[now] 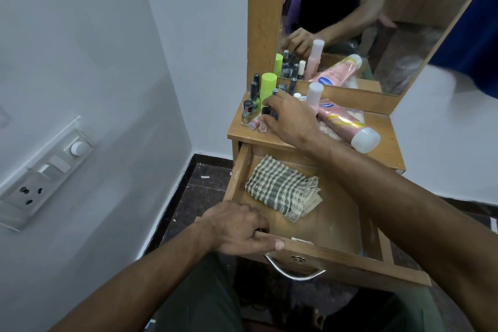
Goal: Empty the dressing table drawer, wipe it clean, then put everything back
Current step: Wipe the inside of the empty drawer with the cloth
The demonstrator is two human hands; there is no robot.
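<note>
The drawer (318, 246) is pulled out. A folded checked cloth (283, 187) lies inside it, near the back left. The left hand (237, 228) grips the drawer's front edge, fingers curled over the top. The right hand (289, 118) reaches over the table top (388, 143), fingers closed around a small dark bottle (266, 111). A green bottle (266, 89) and a pink tube (347, 124) sit close by.

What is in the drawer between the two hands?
In the head view, a folded checked cloth lies on the drawer floor between the left hand on its front edge and the right hand up among the bottles.
</note>
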